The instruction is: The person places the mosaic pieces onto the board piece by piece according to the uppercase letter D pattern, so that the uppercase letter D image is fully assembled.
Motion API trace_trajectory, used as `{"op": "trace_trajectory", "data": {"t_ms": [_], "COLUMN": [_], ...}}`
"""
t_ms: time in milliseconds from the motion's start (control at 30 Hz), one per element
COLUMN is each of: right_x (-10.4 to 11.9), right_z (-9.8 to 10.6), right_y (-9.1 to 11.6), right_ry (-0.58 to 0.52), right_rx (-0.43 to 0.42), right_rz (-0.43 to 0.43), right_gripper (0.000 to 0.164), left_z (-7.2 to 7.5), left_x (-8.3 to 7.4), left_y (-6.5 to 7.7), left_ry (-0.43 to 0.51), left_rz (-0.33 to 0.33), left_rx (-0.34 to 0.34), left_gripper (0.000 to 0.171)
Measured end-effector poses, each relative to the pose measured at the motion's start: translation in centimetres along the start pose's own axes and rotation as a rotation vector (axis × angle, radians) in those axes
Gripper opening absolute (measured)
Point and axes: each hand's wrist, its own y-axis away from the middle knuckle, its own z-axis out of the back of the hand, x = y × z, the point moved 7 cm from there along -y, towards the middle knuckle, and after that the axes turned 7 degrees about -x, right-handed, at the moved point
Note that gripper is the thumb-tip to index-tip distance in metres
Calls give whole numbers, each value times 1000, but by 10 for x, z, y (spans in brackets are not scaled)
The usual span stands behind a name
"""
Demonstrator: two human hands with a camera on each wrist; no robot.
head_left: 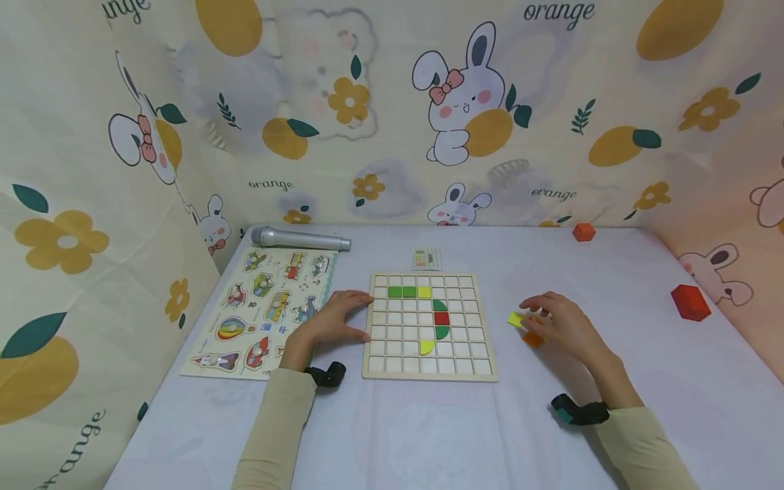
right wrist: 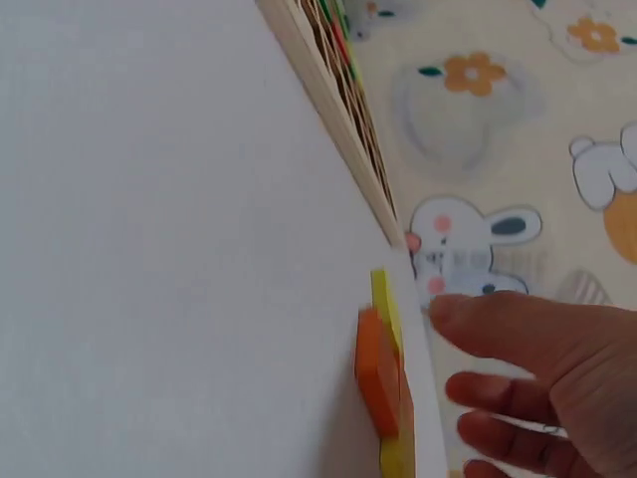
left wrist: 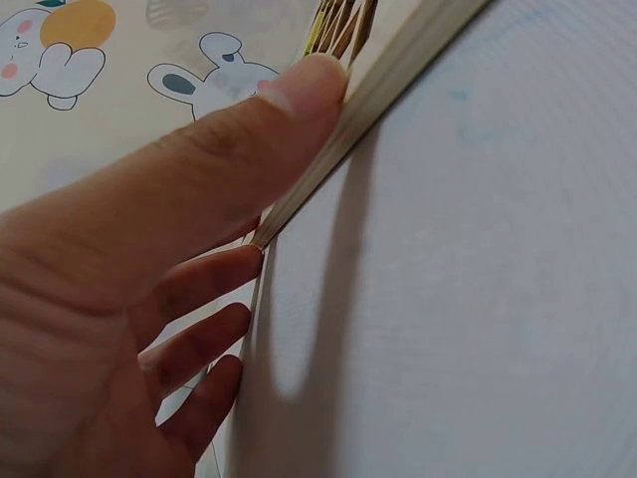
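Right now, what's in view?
Grid board: 1, pale wood, centre
Fitted tiles: 7, green, yellow, red, on board
Loose tiles: count unclear, yellow and orange, right of board
Pattern card: 1, multicoloured, beyond board
Vehicle puzzle: 1, multicoloured, left
Microphone: 1, silver, back left
Blocks: 2, reddish, far right
Tabletop: 1, white, beneath
Rabbit-print backdrop: count unclear, cream, surrounding
Wrist cameras: 2, black, wrists
Sleeves: 2, beige, forearms
Left grip: 1, bare, board's left edge
Right grip: 1, bare, by loose tiles

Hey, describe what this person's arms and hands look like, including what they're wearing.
Both arms wear plain beige sleeves. The left wrist has a bent black device; the right wrist's similar device shows a teal patch. The left hand and right hand are gloveless.
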Motion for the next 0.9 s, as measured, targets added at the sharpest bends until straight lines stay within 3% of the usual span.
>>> {"op": "trace_trajectory", "data": {"t_ms": [167, 333, 900], "right_x": [-11, -16, -23], "right_z": [0, -3, -5], "right_y": [1, 0, 0], "right_ry": [24, 49, 35], "right_rx": [66, 91, 114], "right_rz": [-72, -64, -125], "right_gripper": [30, 30, 34], "left_z": [1, 1, 1], "left_x": [0, -1, -1], "left_y": [1, 1, 1], "left_ry": [-1, 2, 9], "left_rz": [0, -8, -14], "left_rx": [-2, -9, -8], "left_gripper": [77, 77, 76]}}
